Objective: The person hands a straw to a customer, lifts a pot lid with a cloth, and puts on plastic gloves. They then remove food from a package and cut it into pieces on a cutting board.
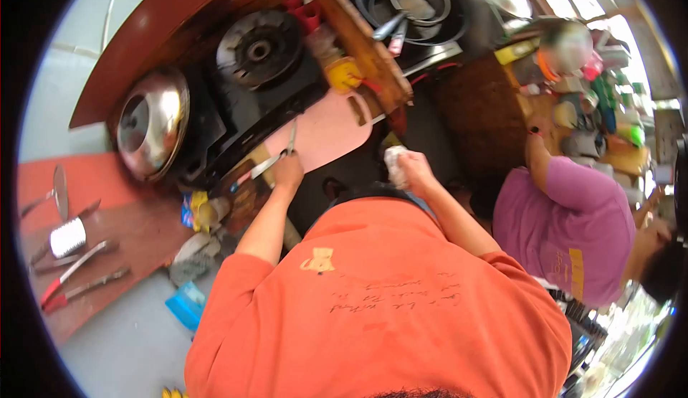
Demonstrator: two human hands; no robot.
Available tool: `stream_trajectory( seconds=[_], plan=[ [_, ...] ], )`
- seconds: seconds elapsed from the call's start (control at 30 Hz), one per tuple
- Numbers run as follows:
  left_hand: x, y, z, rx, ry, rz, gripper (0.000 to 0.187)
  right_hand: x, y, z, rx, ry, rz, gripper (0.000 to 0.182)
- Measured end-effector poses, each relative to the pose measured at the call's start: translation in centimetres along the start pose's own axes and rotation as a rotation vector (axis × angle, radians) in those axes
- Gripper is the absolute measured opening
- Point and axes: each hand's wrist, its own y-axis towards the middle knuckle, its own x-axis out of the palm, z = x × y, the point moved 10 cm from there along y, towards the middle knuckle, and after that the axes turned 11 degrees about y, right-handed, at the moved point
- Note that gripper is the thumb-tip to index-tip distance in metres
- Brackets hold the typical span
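Over the near edge of a pink cutting board (322,134), my left hand (288,171) is closed round a slim, pale tool (266,164) with a reddish tip. A second thin, pale piece rises from the same fingers across the board; I cannot tell whether the two are joined. To the right of the board, my right hand (417,171) grips a crumpled white cloth (395,166) in front of my waist.
A stove burner (258,50) and a shiny metal ring (153,125) lie beyond the board. Pans (421,0) stand behind a wooden partition (362,29). Tongs (75,272) and other utensils lie at left. Another person in purple (566,226) works at right beside a crowded counter.
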Motion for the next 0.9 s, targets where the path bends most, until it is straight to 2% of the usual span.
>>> stream_trajectory(
  seconds=[0.07,0.1,0.13,0.17,0.23,0.27,0.33,0.37,0.43,0.5,0.53,0.6,0.7,0.77,0.8,0.9],
  plan=[
    [-1.5,0.3,1.1,0.019,-0.086,-0.105,0.017,0.3,0.2,0.0,-0.047,-0.133,0.04,0.028],
    [-2.6,0.3,1.3,0.016,-0.17,-0.068,0.018,0.4,0.3,-0.7,-0.109,-0.292,0.045,0.03],
    [-3.9,0.1,1.7,0.049,-0.284,0.006,0.018,1.2,-0.2,-1.3,-0.138,-0.28,-0.009,0.029],
    [-5.5,-0.4,1.8,0.051,-0.307,0.026,0.02,0.8,0.4,-0.5,-0.064,-0.302,-0.022,0.03],
    [-7.7,-2.2,1.4,0.076,-0.525,0.045,0.017,1.3,-0.2,-1.4,-0.122,-0.165,-0.052,0.035],
    [-9.6,-3.2,1.5,0.092,-0.655,0.053,0.015,1.1,-0.5,-2.3,-0.172,-0.183,-0.058,0.042],
    [-15.3,-5.4,3.1,0.159,-0.792,0.02,0.013,0.5,-2.0,-3.2,-0.044,-0.299,-0.02,0.049],
    [-17.2,-6.1,3.7,0.206,-0.811,-0.008,0.011,0.3,-2.4,-3.8,-0.058,-0.344,0.003,0.051],
    [-21.0,-6.1,6.0,0.276,-0.827,-0.037,0.01,-0.4,-2.8,-4.2,-0.066,-0.32,-0.014,0.04],
    [-26.5,-6.2,10.2,0.488,-0.845,0.096,0.008,-1.3,-3.3,-4.3,-0.03,-0.237,-0.074,0.03],
    [-28.1,-5.4,12.2,0.511,-0.849,0.099,0.008,-1.8,-4.0,-5.2,-0.059,-0.23,-0.035,0.028],
    [-31.5,-4.0,18.4,0.716,-0.779,0.142,0.008,-3.6,-4.6,-6.0,-0.071,-0.163,-0.024,0.028],
    [-33.3,-0.8,27.9,0.813,-0.663,0.09,0.01,-7.7,-4.7,-6.6,-0.118,-0.069,0.021,0.029],
    [-32.7,2.2,34.5,0.895,-0.671,0.09,0.013,-10.7,-4.3,-6.6,-0.144,-0.02,0.037,0.029],
    [-31.9,3.9,37.9,0.933,-0.665,0.103,0.015,-13.0,-4.0,-6.7,-0.195,-0.051,0.117,0.029],
    [-28.7,9.9,47.6,0.919,-0.506,0.074,0.02,-18.3,-4.6,-7.7,-0.242,-0.04,0.235,0.03]
  ],
)
